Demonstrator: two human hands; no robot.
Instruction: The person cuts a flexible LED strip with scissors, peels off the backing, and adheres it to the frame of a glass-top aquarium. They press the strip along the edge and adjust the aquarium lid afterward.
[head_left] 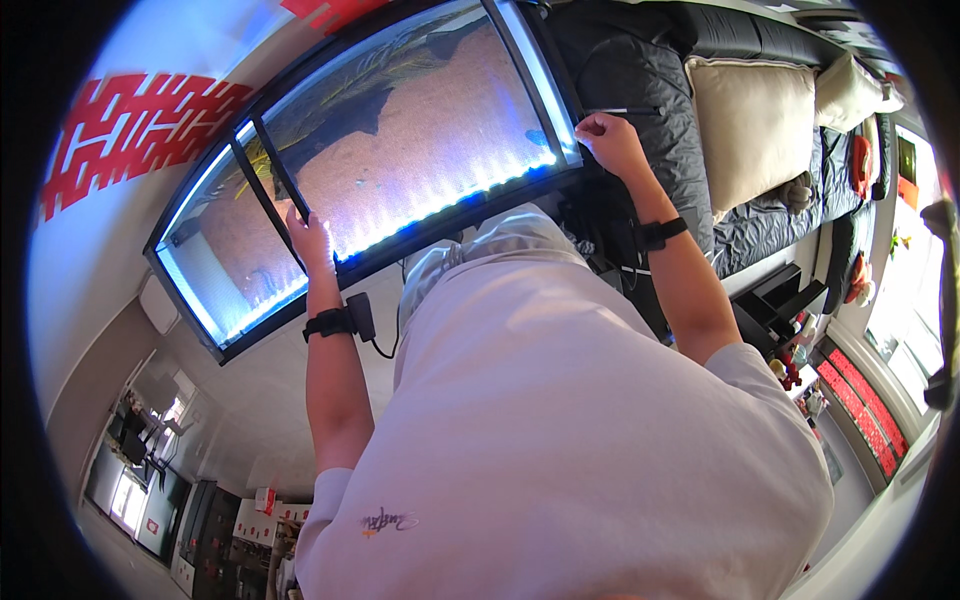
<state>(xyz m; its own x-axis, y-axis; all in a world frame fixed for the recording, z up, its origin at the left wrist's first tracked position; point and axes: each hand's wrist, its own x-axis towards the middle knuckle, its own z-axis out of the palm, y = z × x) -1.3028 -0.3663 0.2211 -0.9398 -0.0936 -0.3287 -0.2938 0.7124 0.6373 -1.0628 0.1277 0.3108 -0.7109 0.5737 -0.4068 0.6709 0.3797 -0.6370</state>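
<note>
A long fish tank [430, 130] with a black frame and bright blue-white light strips lies across the upper left. Sandy bottom, dark shapes and yellowish plant-like strands show inside it. My left hand [312, 243] is at the tank's near side, with thumb and fingers closed about the lower end of a dark bar [275, 165] that crosses the tank's top. Just past the tank's right end, my right hand [617, 145] has its fingers pinched together by the lit corner. Whatever lies between those fingertips is too small to make out.
A black sofa [740, 240] with beige cushions [752, 125] stands to the right of the tank. A thin dark stick [630, 110] lies near my right hand. Dark cables hang below the tank's right end. Red lattice decoration [140, 130] marks the wall at left.
</note>
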